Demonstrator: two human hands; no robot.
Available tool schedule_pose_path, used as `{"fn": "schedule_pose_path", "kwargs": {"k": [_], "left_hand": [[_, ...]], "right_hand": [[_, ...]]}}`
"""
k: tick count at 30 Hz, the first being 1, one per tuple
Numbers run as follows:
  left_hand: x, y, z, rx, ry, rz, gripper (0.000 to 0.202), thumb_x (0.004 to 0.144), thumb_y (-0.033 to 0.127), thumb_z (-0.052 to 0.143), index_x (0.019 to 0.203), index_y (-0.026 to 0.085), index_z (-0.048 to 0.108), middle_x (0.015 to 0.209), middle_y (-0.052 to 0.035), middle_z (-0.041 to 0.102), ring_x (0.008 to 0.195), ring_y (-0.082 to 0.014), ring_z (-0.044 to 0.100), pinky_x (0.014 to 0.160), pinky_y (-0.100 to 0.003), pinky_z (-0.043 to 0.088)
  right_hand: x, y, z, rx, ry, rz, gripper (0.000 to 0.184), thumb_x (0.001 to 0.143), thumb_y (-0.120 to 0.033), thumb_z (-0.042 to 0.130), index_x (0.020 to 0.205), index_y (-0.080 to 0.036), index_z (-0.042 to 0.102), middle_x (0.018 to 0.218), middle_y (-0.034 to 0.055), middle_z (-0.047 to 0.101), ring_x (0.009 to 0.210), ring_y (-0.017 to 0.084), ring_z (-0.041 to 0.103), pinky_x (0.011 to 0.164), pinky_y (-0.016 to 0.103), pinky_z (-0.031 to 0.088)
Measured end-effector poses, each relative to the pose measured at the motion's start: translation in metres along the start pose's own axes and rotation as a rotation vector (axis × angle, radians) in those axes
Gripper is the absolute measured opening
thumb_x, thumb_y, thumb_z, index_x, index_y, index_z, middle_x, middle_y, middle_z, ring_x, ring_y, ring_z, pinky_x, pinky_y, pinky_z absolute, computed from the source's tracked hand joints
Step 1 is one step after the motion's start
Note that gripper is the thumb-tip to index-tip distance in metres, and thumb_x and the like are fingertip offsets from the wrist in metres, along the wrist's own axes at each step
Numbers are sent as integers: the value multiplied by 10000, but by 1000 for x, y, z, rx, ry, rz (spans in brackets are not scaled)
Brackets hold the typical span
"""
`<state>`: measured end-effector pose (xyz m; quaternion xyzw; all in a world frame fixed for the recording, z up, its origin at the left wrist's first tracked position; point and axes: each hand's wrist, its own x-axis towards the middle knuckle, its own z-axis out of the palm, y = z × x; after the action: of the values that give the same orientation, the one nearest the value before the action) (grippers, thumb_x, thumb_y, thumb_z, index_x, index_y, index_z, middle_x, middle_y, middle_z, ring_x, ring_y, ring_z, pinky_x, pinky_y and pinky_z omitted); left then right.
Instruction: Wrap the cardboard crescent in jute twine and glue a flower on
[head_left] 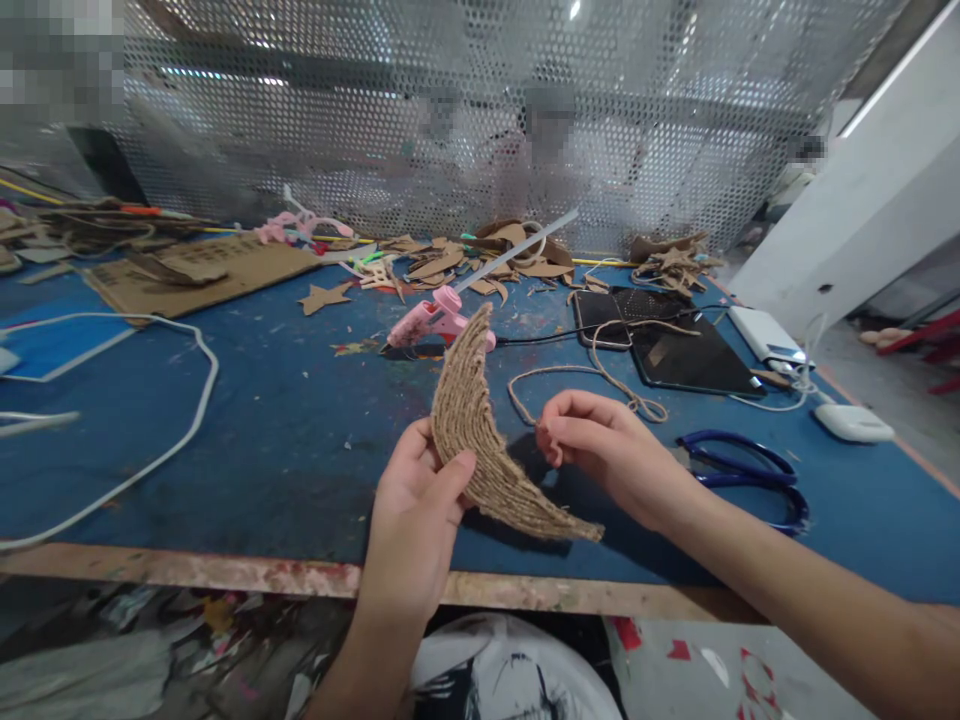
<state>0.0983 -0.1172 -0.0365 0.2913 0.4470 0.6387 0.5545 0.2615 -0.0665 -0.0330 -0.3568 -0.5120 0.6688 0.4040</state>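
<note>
My left hand (420,490) grips a crescent moon (480,430) covered in rows of brown twine, thumb on its face and fingers behind. The crescent is held tilted above the blue table, one tip up and the other pointing right. My right hand (600,440) pinches the end of a loose length of twine (555,370) just right of the crescent, apart from it. From there the twine loops back across the table. Behind the crescent lies a pink glue gun (431,322) with a long clear glue stick (517,250) sticking out of its back.
Blue-handled scissors (742,475) lie by my right forearm. Behind them are a phone (600,320), a black tablet (690,345) and a white power bank (769,335). Cardboard scraps (442,262) and a cardboard sheet (247,270) line the back. A white cable (206,400) curves at left.
</note>
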Motion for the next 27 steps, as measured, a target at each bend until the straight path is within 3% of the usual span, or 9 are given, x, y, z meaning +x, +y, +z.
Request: {"fn": "schedule_pose_path", "kwargs": {"k": [4, 7, 10, 13, 18, 23, 27], "left_hand": [[0, 1, -1, -16, 18, -2, 307, 698, 223, 721, 963, 166, 577, 888, -27, 689, 813, -181, 674, 709, -275, 563], [-1, 3, -4, -60, 3, -45, 331, 721, 249, 721, 1012, 170, 585, 911, -37, 698, 803, -182, 678, 709, -273, 564], [-2, 4, -8, -116, -32, -112, 337, 738, 252, 725, 1039, 174, 596, 927, -47, 703, 792, -180, 683, 722, -270, 562], [-3, 2, -12, -175, -55, -115, 356, 732, 254, 738, 1051, 182, 597, 895, -45, 704, 784, -180, 683, 725, -266, 557], [-5, -2, -15, -205, -60, -144, 343, 722, 245, 747, 1021, 182, 592, 790, -31, 697, 703, -149, 670, 660, -222, 535], [-5, -3, -13, -260, -53, -165, 297, 688, 214, 757, 931, 180, 590, 767, -35, 696, 680, -167, 675, 643, -247, 530], [-3, 0, -19, -376, -9, -182, 338, 670, 204, 775, 963, 181, 608, 771, -32, 685, 696, -161, 667, 612, -221, 527]], "right_hand": [[1, -2, -4, -32, 26, -10, 204, 716, -343, 711, 709, -173, 597, 652, -28, 571, 583, 85, 500, 564, 219, 401], [13, -6, -16, -226, 134, -93, 201, 720, -345, 688, 734, -172, 588, 646, -32, 564, 576, 87, 497, 572, 227, 406], [41, -13, -30, -583, 216, -201, 197, 712, -316, 670, 802, -165, 583, 724, -7, 599, 650, 113, 547, 624, 254, 440], [83, -23, -32, -845, 179, -253, 256, 706, -279, 661, 912, -144, 591, 910, 64, 642, 796, 160, 599, 759, 332, 479], [153, -31, -4, -951, 69, -293, 473, 560, -250, 790, 998, -137, 649, 1130, 128, 614, 1066, 255, 566, 933, 387, 432], [191, -13, 28, -940, -119, -243, 257, 579, -265, 793, 792, -154, 702, 770, 26, 685, 771, 199, 644, 739, 298, 503], [191, -13, 33, -894, -78, -312, 145, 679, -234, 710, 790, -143, 687, 753, 17, 683, 739, 169, 632, 695, 263, 502]]}}
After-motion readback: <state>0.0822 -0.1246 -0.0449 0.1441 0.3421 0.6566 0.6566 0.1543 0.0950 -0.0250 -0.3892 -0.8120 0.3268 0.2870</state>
